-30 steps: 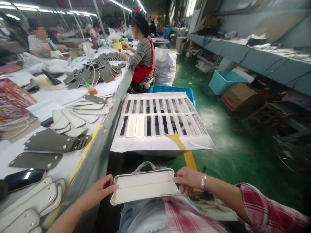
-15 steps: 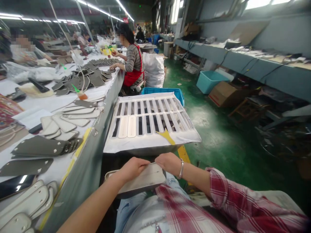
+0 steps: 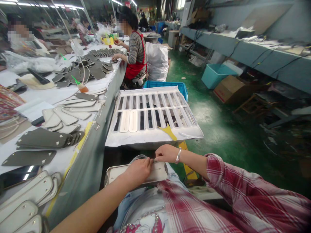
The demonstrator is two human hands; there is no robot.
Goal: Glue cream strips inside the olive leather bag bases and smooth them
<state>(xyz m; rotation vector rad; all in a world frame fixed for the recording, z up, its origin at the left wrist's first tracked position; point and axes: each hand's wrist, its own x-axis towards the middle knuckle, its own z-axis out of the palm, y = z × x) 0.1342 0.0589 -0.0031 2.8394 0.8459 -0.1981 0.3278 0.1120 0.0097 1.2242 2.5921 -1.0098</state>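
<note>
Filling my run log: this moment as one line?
left hand: on white panel; right hand: at its far edge; beyond: slotted board

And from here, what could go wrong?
The pale panel might slip or twist: the left hand and right hand meet close together at its far rim, leaving both ends unheld.

The yellow piece lies loose by the near edge of the slotted rack, so a bump could knock it off.

Past the surface (image 3: 51, 95)'s right edge, glossy green floor (image 3: 209, 124) meets a bench (image 3: 243, 51) along the grey wall (image 3: 300, 35); tube lights (image 3: 43, 5) glow beyond the far edge.
</note>
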